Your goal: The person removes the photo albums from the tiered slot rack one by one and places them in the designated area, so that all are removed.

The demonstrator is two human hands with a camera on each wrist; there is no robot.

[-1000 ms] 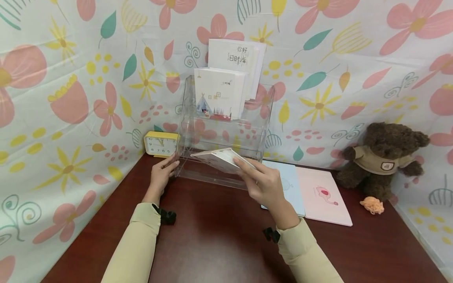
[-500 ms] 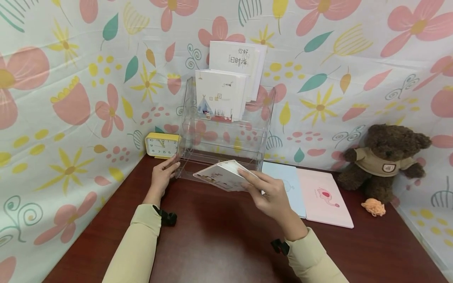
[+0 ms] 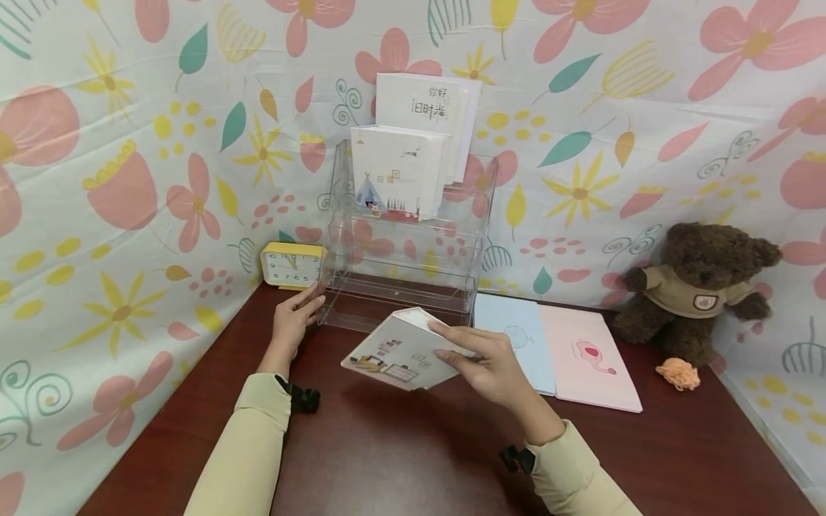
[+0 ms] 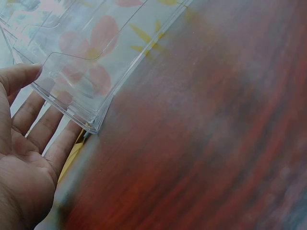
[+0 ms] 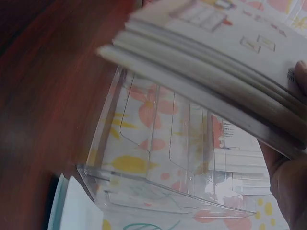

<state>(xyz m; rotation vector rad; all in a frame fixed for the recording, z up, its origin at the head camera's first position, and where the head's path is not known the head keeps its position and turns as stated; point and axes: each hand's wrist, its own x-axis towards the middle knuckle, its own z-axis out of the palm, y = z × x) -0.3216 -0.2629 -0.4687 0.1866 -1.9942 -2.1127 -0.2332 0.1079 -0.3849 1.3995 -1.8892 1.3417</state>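
I count one tilted, white, illustrated book stack (image 3: 401,356), gripped by the right hand (image 3: 492,364); the left hand (image 3: 292,321) pinches one clear rack (image 3: 403,290).

White booklets (image 3: 395,357) with coloured drawings, clear rack (image 4: 79,76), red-brown table (image 3: 387,459), yellow-framed clock (image 3: 293,266), pink-and-yellow flowered backdrop (image 3: 574,215)

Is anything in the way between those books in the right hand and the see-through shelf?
No, nothing visible stands between the white books in the right hand and the clear rack behind them.
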